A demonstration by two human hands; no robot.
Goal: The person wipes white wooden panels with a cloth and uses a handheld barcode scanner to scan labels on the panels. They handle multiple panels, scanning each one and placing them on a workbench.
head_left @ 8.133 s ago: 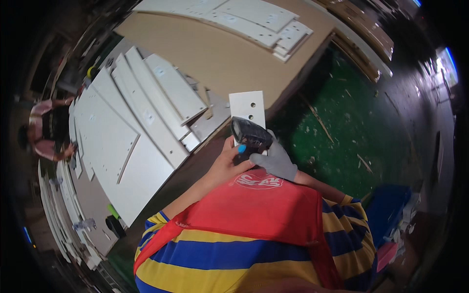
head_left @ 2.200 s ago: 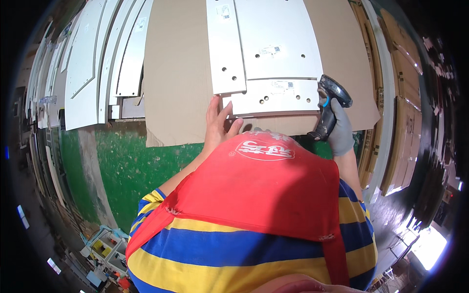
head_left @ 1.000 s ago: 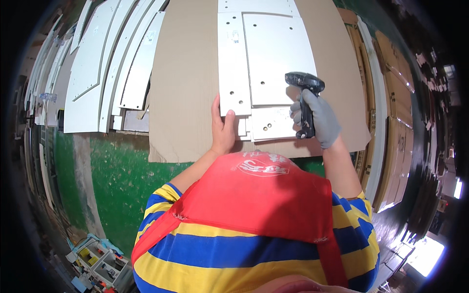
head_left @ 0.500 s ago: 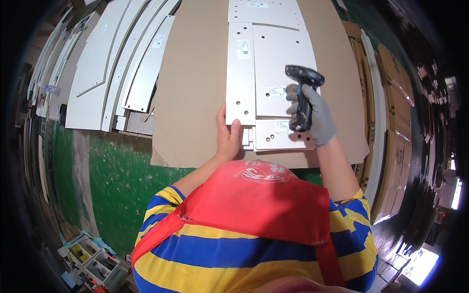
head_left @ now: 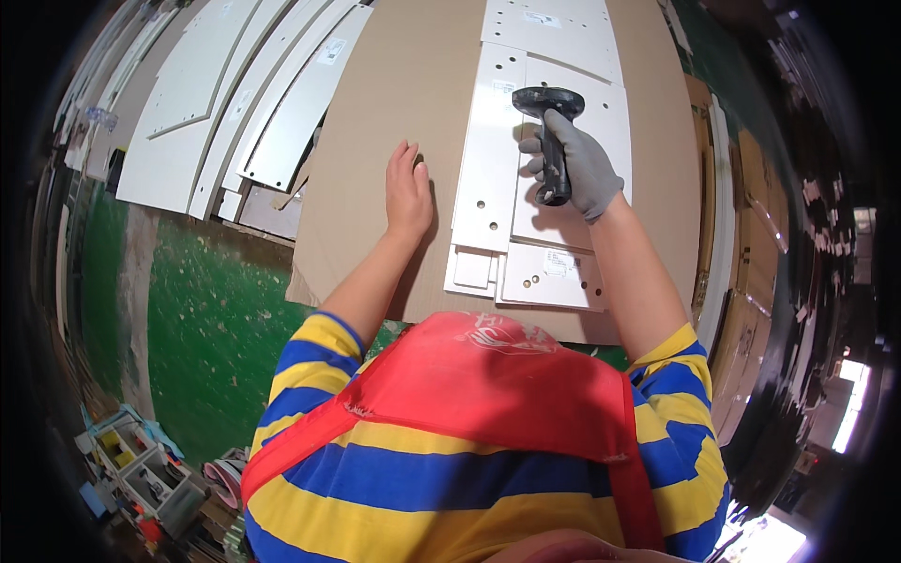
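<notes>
Here, our gloved right hand (head_left: pixel 577 167) is wrapped around the grip of a black handheld barcode scanner (head_left: pixel 554 164), its grey fingers closed on the handle and the scanner's broad head pointing away from us. The scanner hangs above the white panels, its head over the seam between a long narrow panel (head_left: pixel 481 169) and a wide panel (head_left: pixel 610 131) just to its right. Our bare left hand (head_left: pixel 410 192) is open, fingers side by side and slightly bent, over a brown cardboard sheet (head_left: pixel 361 150) to the left of the narrow panel and apart from it; we cannot tell whether it touches the cardboard. The narrow panel has two dark holes near its near end and a printed label towards its far end. Nearest our red apron (head_left: pixel 497 399) lies a lower panel (head_left: pixel 552 288) with a label and several holes, and beside it, on the left, a small white piece (head_left: pixel 472 267). Beyond the narrow and wide panels lies a far panel (head_left: pixel 563 36), also labelled. To our left, more white panels (head_left: pixel 183 150) lie in an overlapping row above the green floor (head_left: pixel 216 319), with a grey compartment box (head_left: pixel 183 508) at lower left. Flat brown cartons (head_left: pixel 751 258) lie along our right.
</notes>
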